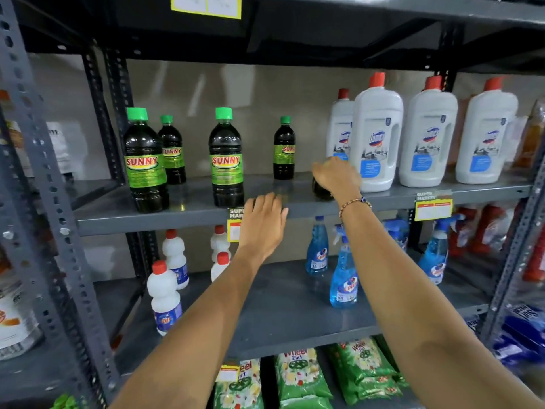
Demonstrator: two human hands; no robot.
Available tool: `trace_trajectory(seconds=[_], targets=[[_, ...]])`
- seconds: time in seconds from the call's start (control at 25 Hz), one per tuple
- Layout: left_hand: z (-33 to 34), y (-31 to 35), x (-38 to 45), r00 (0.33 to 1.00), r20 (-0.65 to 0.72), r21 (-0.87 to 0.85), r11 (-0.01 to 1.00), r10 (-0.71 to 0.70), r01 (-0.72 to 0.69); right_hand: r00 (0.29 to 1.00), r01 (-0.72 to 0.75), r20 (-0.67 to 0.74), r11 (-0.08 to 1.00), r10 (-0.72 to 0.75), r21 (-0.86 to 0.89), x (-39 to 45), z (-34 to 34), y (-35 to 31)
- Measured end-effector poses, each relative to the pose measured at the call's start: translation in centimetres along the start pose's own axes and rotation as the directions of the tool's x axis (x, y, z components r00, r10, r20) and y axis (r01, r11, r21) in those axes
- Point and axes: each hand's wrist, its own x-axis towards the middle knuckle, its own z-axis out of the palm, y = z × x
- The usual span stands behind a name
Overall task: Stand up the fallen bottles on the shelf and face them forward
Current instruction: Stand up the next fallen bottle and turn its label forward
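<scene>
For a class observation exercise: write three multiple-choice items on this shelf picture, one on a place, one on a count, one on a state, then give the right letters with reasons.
1. Where is the right hand?
A. on a dark bottle beside the white jugs
B. on the blue sprayers
C. on the top shelf

2. How many green-capped Sunny bottles stand upright?
A. two
B. four
C. six

3. How is the left hand?
A. gripping a jug
B. open, at the shelf edge, holding nothing
C. holding a price tag

Answers: 1 A, its fingers cover the dark bottle left of the jugs. 2 B, four green caps show. 3 B, the fingers lie flat and empty.
</scene>
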Motion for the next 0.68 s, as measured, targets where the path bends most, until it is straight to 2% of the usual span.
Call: trace_trajectory(seconds=[0.2, 0.36, 0.4, 0.44, 0.52, 0.6, 0.68], targets=[[0.1, 1.2, 0.2, 0.995, -0.07, 0.059, 0.995, -0.077, 0.081, 0.99, 0.034, 0.137, 0.989, -0.014, -0.142, 1.3, -0.7, 0.0], [-0.2, 2.1, 0.4, 0.984, -0.088, 0.048, 0.987, -0.152, 0.157, 0.992, 0.122, 0.088, 0.889, -0.092, -0.442, 1.6, 0.2, 0.4], [-0.4, 2.3, 0.5, 0.98, -0.099, 0.047, 0.983, -0.174, 0.179, 0.989, 0.144, 0.084, 0.876, -0.118, -0.461, 1.8, 0.3, 0.6], [-0.4, 2.7, 0.7, 0.972, -0.111, 0.047, 0.976, -0.205, 0.211, 0.986, 0.164, 0.086, 0.888, -0.141, -0.43, 2.2, 0.3, 1.0], [-0.5, 3.3, 1.1, 0.957, -0.118, 0.042, 0.962, -0.264, 0.27, 0.978, 0.205, 0.097, 0.944, -0.186, -0.258, 3.3, 0.2, 1.9], [-0.2, 3.7, 1.4, 0.953, -0.116, 0.02, 0.959, -0.279, 0.283, 0.98, 0.164, 0.106, 0.986, -0.165, 0.024, 4.2, 0.0, 3.0], [0.1, 3.5, 1.5, 0.95, -0.136, 0.011, 0.959, -0.28, 0.284, 0.984, 0.093, 0.113, 0.935, -0.14, 0.343, 4.1, 0.9, 3.4]])
